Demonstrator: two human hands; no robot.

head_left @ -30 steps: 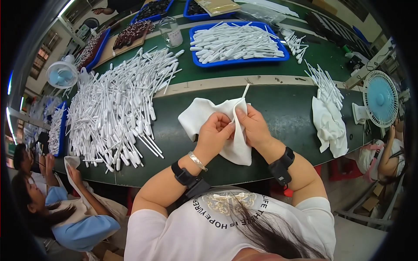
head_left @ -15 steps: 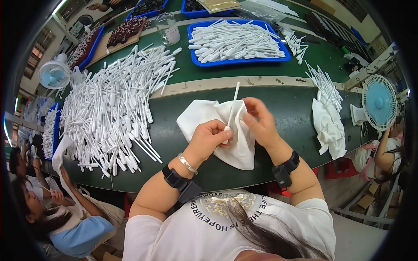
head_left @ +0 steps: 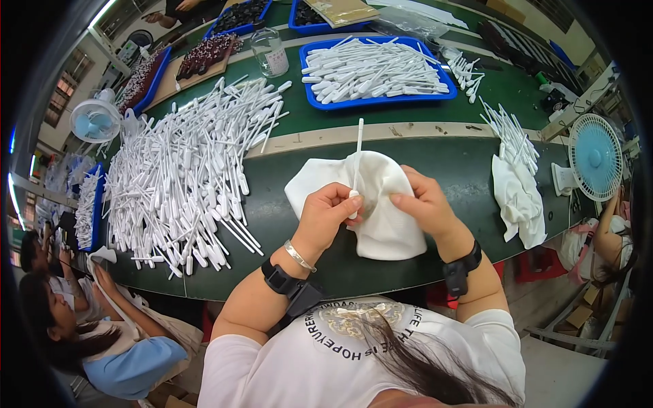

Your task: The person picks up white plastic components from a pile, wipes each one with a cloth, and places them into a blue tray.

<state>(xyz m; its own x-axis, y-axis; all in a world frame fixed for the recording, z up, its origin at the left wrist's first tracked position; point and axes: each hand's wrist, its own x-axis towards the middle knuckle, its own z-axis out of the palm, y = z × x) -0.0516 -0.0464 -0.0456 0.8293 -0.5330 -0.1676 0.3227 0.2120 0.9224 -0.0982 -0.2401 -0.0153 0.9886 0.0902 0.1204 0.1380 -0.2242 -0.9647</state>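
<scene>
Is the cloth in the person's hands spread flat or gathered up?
Loosely gathered, not flat: the white cloth bulges and creases, pinched by the right hand. Whether the left hand grips it too, I cannot tell.

"Bright or dim?"
"Fairly bright and even, with glowing tube lights [head_left: 103,13] at the upper left."
"Glare, shadows?"
"A dull sheen on the counter [head_left: 469,183], soft grey shading in the white cloth [head_left: 391,239], gloom below the near edge."
"Sharpness?"
"Crisp enough around the fingers [head_left: 406,202], softer toward the rim; strongly bowed there, black in the corners."
</scene>
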